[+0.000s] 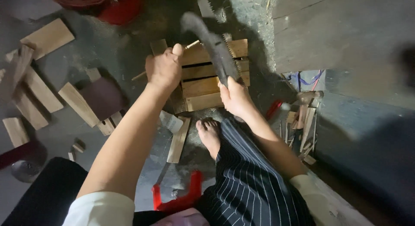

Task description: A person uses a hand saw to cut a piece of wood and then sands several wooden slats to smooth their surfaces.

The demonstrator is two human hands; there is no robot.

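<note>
Two hands over the crate (203, 85): left hand (164, 69) fisted round a thin stick (190, 45), right hand (234, 97) gripping the dark blade (214, 46).

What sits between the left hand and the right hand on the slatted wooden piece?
In the head view, bare wooden slats span the gap between the left hand and the right hand, which grips a saw.

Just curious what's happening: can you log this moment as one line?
left hand: grips thin stick | right hand: holds saw | below: slatted wooden crate
</note>
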